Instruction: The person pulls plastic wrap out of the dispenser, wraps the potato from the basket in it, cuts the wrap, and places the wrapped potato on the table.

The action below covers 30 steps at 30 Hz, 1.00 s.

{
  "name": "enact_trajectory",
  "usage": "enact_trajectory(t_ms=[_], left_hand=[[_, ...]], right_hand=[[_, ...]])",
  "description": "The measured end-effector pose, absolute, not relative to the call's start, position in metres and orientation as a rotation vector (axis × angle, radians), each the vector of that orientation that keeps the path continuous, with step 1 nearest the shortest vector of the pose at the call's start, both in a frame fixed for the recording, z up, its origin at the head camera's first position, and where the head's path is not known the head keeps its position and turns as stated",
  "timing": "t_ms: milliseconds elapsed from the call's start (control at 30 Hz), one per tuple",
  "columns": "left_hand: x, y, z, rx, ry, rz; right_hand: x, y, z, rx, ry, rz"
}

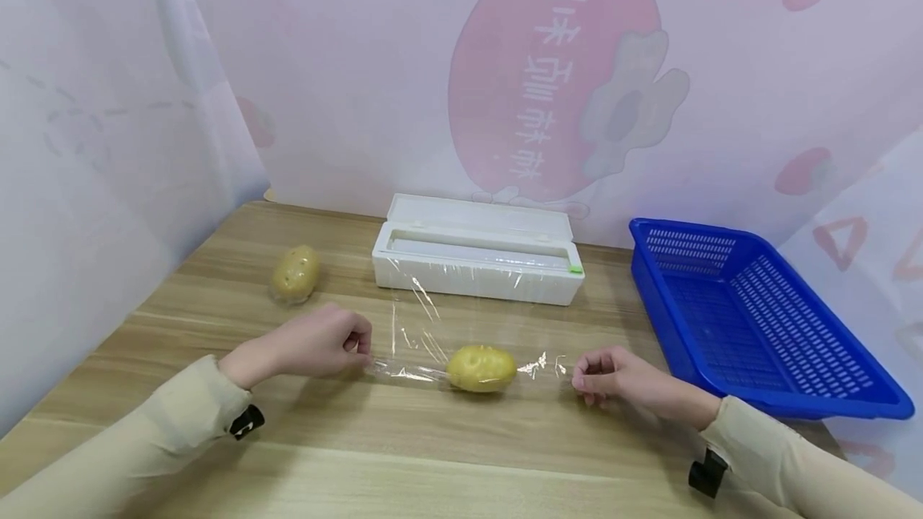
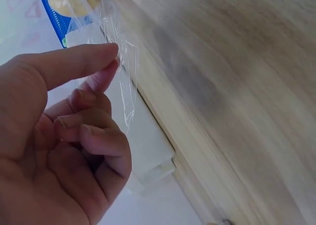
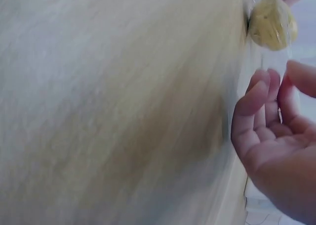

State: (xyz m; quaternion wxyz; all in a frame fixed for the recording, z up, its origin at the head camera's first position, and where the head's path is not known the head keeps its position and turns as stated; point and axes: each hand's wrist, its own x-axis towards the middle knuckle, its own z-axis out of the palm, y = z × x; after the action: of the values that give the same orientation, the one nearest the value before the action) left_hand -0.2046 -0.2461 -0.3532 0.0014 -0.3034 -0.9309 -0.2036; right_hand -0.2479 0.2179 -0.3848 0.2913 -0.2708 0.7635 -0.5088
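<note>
A yellow potato (image 1: 481,368) lies in front of the white box, with clear plastic wrap (image 1: 414,319) drawn from the box down over it. My left hand (image 1: 320,343) pinches the wrap's left corner between thumb and forefinger; the bunched film (image 2: 127,86) hangs from those fingertips in the left wrist view. On the other side my right hand (image 1: 630,381) pinches the right edge between thumb and forefinger, its other fingers curled loosely. The same potato (image 3: 270,24) shows through film beyond the right hand in the right wrist view.
The white wrap box (image 1: 476,280) stands lid up at the back of the wooden table (image 1: 360,455), a green tab at its right end. A second potato (image 1: 296,273), apparently wrapped, lies at the left. A blue plastic basket (image 1: 764,403) stands at the right.
</note>
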Motion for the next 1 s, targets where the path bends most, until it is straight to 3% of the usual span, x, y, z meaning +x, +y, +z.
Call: enact_trajectory(t_ms=[467, 1000], left_hand=[[-0.216, -0.242, -0.367, -0.856, -2.958, -0.646], [-0.227, -0.251, -0.363, -0.827, -2.997, -0.866]], right_hand=[[-0.250, 0.204, -0.390, -0.402, 2.049, -1.491], [-0.253, 0.201, -0.390, -0.337, 2.021, -1.554]])
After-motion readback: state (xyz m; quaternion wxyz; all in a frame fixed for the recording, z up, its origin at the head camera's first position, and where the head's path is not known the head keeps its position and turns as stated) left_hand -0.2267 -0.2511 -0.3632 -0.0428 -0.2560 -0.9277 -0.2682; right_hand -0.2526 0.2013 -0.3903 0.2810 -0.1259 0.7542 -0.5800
